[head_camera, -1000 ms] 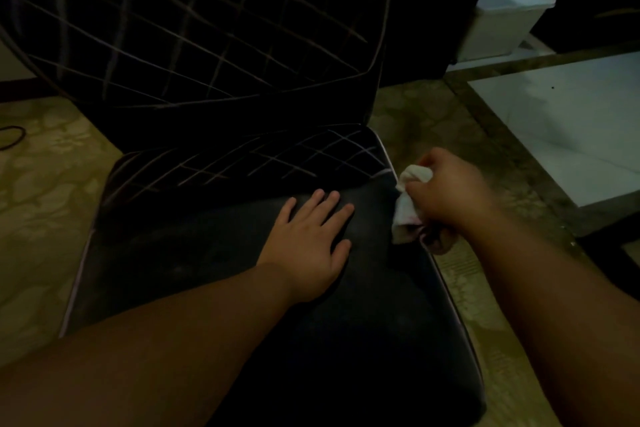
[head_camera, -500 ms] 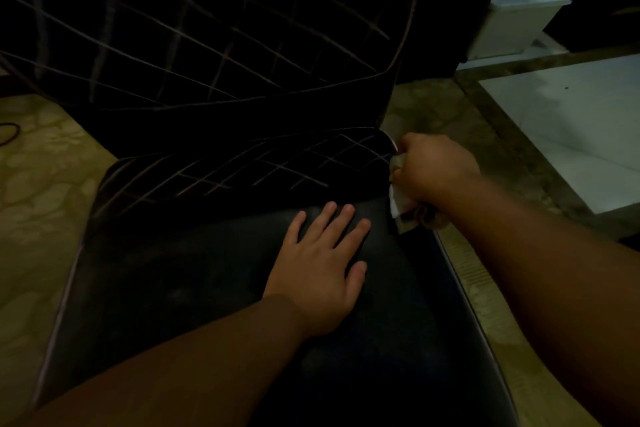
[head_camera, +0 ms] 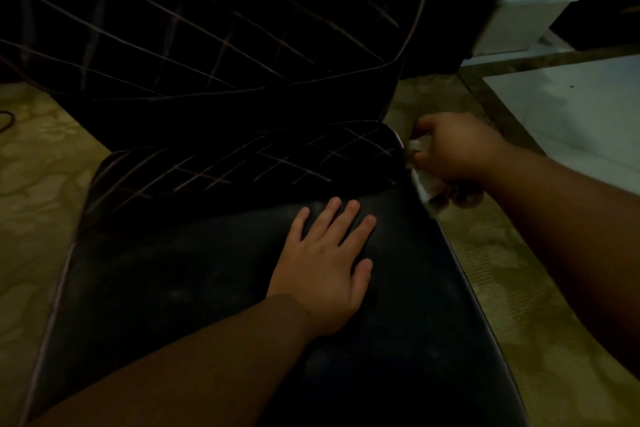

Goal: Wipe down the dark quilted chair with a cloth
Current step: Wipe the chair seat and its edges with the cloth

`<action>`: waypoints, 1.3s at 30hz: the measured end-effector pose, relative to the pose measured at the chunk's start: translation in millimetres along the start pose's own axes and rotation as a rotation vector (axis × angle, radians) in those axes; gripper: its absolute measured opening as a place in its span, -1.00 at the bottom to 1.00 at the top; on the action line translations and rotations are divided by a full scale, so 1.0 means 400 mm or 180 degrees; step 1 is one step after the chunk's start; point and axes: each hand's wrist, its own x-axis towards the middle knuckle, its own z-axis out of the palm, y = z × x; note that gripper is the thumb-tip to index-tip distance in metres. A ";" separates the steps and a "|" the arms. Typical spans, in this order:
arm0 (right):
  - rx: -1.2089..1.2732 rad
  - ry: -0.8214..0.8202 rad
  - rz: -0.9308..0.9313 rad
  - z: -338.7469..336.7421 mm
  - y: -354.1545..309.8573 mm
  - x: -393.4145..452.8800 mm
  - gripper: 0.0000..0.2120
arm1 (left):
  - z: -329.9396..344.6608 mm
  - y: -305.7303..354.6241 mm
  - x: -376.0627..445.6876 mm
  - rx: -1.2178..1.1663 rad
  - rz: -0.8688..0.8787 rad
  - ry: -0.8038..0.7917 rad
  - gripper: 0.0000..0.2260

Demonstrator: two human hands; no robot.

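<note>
The dark quilted chair (head_camera: 180, 281) fills the middle of the head view, its stitched backrest rising at the top and its smooth black seat below. My left hand (head_camera: 325, 260) lies flat on the seat with fingers straight and spread. My right hand (head_camera: 453, 152) grips a bunched white cloth (head_camera: 427, 185) against the seat's right edge, close to where the seat meets the backrest. Most of the cloth is hidden inside the fist.
A patterned greenish floor (head_camera: 502, 274) surrounds the chair. At the upper right stands a white lidded bin (head_camera: 519, 10), with a pale tiled area (head_camera: 571, 114) beyond a dark border strip. A dark cable (head_camera: 5, 120) lies at the far left.
My right hand has slid the cloth along the seat's right edge toward the back of the chair. My left hand stays flat on the seat.
</note>
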 end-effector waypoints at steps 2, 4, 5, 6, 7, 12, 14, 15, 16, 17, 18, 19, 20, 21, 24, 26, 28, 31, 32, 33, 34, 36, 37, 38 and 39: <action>-0.0098 -0.0088 -0.0027 0.010 -0.010 0.007 -0.62 | 0.002 0.000 0.001 -0.0001 0.0000 0.0039 -0.43; -0.0254 -0.0277 -0.0112 0.015 -0.013 0.001 -0.62 | 0.004 -0.001 0.001 0.0003 -0.0006 0.0039 -0.43; -0.0360 -0.0363 -0.0160 0.013 -0.012 -0.003 -0.64 | 0.005 0.000 0.001 0.0007 -0.0002 0.0038 -0.43; -0.0437 -0.0379 -0.0205 0.008 -0.010 -0.006 -0.65 | 0.005 0.000 0.001 0.0014 0.0005 0.0040 -0.42; -0.0431 -0.0327 -0.0215 0.000 -0.008 -0.007 -0.66 | 0.004 0.001 0.001 0.0018 0.0005 0.0043 -0.42; -0.0059 0.0011 -0.0081 -0.013 0.000 0.019 -0.66 | 0.004 -0.001 0.000 -0.0010 0.0010 0.0060 -0.42; -0.0225 -0.0172 -0.0168 0.008 0.003 0.017 -0.62 | 0.005 -0.001 0.001 -0.0029 0.0014 0.0081 -0.43; -0.0262 -0.0247 -0.0199 0.016 0.005 0.013 -0.61 | 0.006 -0.001 0.002 -0.0025 0.0009 0.0082 -0.43; -0.0278 -0.0297 -0.0232 0.018 0.009 0.008 -0.62 | 0.006 0.000 0.002 -0.0021 0.0007 0.0088 -0.43; -0.0267 -0.0323 -0.0267 0.014 0.011 0.005 -0.64 | 0.008 -0.001 0.001 -0.0022 0.0009 0.0088 -0.43; -0.0197 -0.0293 -0.0280 0.004 0.014 0.004 -0.68 | 0.008 -0.001 0.002 -0.0025 0.0014 0.0084 -0.44; -0.0047 -0.0192 -0.0240 -0.008 0.018 0.007 -0.72 | 0.008 -0.002 0.002 -0.0027 0.0015 0.0079 -0.44; 0.0162 -0.0023 -0.0155 -0.021 0.022 0.012 -0.75 | 0.008 -0.003 0.002 -0.0024 0.0013 0.0080 -0.44; 0.0364 0.0160 -0.0059 -0.031 0.026 0.020 -0.75 | 0.007 -0.003 0.002 -0.0018 0.0011 0.0082 -0.44; 0.0492 0.0235 0.0042 -0.033 0.014 0.039 -0.67 | 0.005 -0.002 0.001 -0.0013 0.0009 0.0068 -0.43; 0.0394 -0.0017 0.0026 -0.006 -0.008 0.044 -0.67 | 0.005 -0.001 0.001 -0.0024 0.0000 0.0072 -0.42; 0.0348 -0.0078 0.0048 0.023 -0.024 0.045 -0.70 | 0.002 0.000 0.001 -0.0016 -0.0005 0.0091 -0.42; 0.0303 -0.0222 0.0054 0.027 -0.034 0.031 -0.69 | 0.007 -0.002 0.002 -0.0042 -0.0001 0.0107 -0.42; 0.0214 -0.0385 -0.0001 0.022 -0.039 0.020 -0.65 | 0.008 -0.002 0.001 -0.0046 0.0002 0.0108 -0.43; 0.0080 -0.0546 -0.0063 0.018 -0.042 0.007 -0.61 | 0.010 -0.002 0.001 -0.0043 0.0003 0.0112 -0.43; -0.0051 -0.0626 -0.0126 0.018 -0.044 -0.004 -0.58 | 0.010 -0.001 0.002 -0.0029 0.0004 0.0115 -0.43; -0.0101 -0.0495 -0.0140 0.023 -0.050 -0.001 -0.57 | 0.013 -0.003 0.005 -0.0013 -0.0005 0.0107 -0.43; -0.0068 -0.0333 -0.0076 0.030 -0.054 0.011 -0.60 | 0.013 -0.004 0.005 0.0006 -0.0021 0.0112 -0.44; -0.0032 -0.0146 0.0030 0.036 -0.054 0.026 -0.63 | 0.015 -0.002 0.005 0.0039 -0.0026 0.0118 -0.44; 0.0023 -0.0002 0.0128 0.043 -0.052 0.043 -0.65 | 0.017 0.000 0.005 0.0074 -0.0022 0.0130 -0.45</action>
